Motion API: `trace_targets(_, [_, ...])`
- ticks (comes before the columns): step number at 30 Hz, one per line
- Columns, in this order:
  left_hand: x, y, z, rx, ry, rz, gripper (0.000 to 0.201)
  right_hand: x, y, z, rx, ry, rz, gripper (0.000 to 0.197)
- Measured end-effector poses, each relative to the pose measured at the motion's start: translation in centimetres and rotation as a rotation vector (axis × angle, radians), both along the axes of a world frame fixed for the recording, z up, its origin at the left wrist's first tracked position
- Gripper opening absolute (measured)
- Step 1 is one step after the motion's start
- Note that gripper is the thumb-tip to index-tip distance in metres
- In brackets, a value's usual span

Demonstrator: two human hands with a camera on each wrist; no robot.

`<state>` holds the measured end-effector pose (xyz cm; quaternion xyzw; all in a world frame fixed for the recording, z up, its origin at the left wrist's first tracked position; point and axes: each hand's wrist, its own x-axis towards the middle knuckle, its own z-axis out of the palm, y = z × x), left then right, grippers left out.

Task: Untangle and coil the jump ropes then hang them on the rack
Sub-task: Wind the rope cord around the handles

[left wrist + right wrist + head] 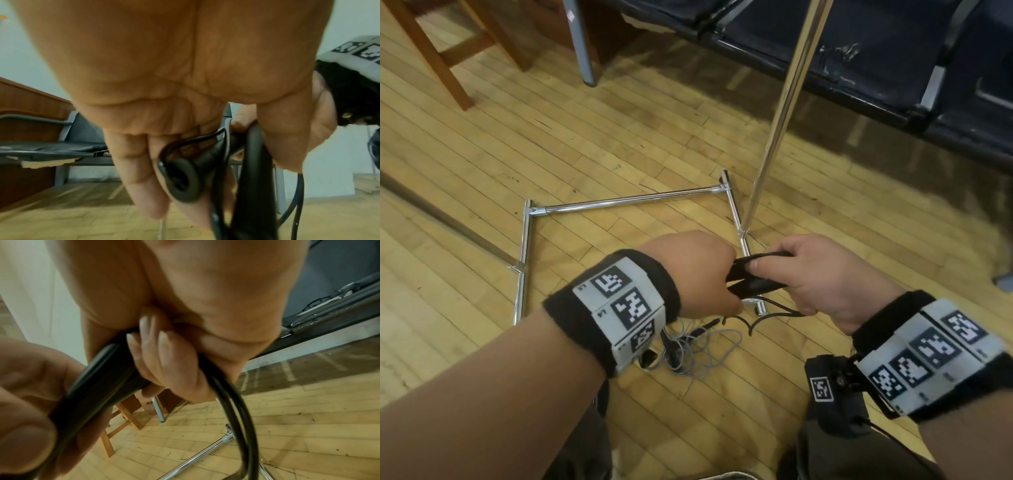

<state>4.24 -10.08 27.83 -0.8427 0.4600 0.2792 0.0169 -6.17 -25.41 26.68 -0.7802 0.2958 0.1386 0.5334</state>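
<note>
A: What lies furthest left of the rack?

B: A wooden chair [438, 51], well beyond the rack's chrome base [626, 200] on the plank floor [482, 154].

A: And the left hand?

B: The left hand [690, 270] hangs over the base's near right corner, fingers curled round the ends of two black handles [753, 279]. From the left wrist view one handle's round butt end faces the camera, with thin black cord looping out of it.

A: What is below that hand?

B: A grey jump rope [698, 349], a loose tangle of thin cord on the floor, just in front of the base.

A: The right hand?

B: The right hand [822, 274] grips the same pair of handles from the other side, thumb on top. The black jump rope [767, 317] droops from it in slack loops, glossy and thin.

A: Further right?

B: The rack's upright chrome pole [780, 113] rises from the base's right bar, and dark padded seats [859, 51] stand behind it.
</note>
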Motion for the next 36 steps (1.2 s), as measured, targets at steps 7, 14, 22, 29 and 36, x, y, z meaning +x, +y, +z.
trace_targets(7, [-0.7, -0.3, 0.2, -0.080, 0.122, 0.046, 0.032, 0.1, 0.0, 0.3, 0.192, -0.014, -0.062, 0.024])
trace_targets(14, [0.6, 0.0, 0.1, -0.176, 0.194, 0.088, 0.024, -0.4, -0.3, 1.1, 0.391, -0.128, -0.068, 0.024])
trace_targets(22, [-0.2, -0.5, -0.3, -0.160, 0.207, 0.076, 0.023, -0.4, 0.1, 0.5, 0.375, -0.137, -0.058, 0.026])
trace_targets(29, [0.8, -0.3, 0.1, -0.218, 0.212, 0.087, 0.013, -0.6, -0.3, 0.9, 0.148, -0.297, -0.079, 0.033])
trace_targets(36, [1.0, 0.1, 0.3, -0.219, 0.356, 0.116, 0.015, -0.8, -0.3, 0.7, 0.054, -0.378, -0.107, 0.023])
